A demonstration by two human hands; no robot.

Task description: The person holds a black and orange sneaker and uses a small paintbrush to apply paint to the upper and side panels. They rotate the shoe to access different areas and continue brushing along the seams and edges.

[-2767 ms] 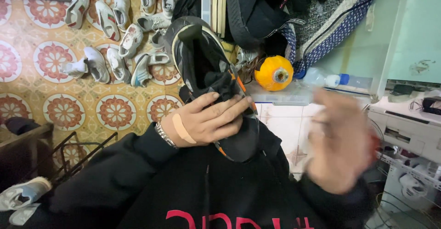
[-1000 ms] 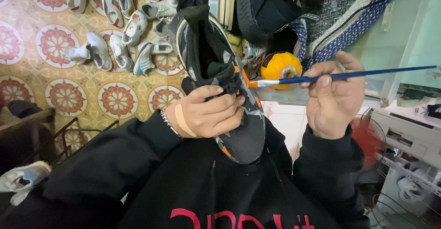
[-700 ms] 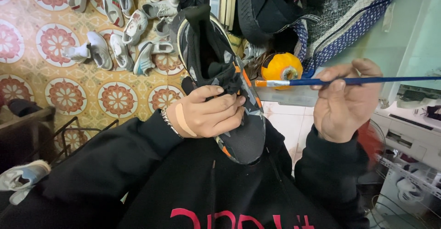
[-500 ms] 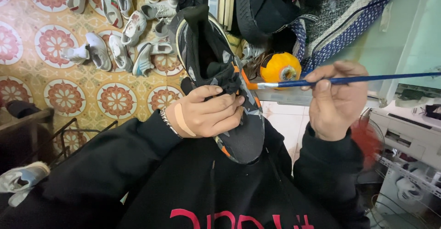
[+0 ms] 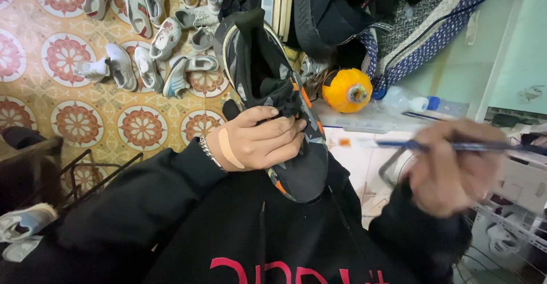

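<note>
Over the person's lap, the left hand (image 5: 256,141) has its grip clamped around a black sneaker (image 5: 279,107) with orange trim, held upright against the dark sweatshirt (image 5: 250,227). Off to the side, the right hand (image 5: 456,167), blurred, pinches a thin blue brush (image 5: 444,145), its pale tip pointing toward the shoe but apart from it. Behind sit an orange ball (image 5: 346,90) and white sneakers (image 5: 151,45) scattered on the patterned floor (image 5: 74,124).

The person wears a black hooded sweatshirt with long sleeves, a drawstring hanging down the front and pinkish-red lettering across the chest. The left hand (image 5: 256,141) carries a tan plaster on its back, with a silver chain bracelet at the wrist.
</note>
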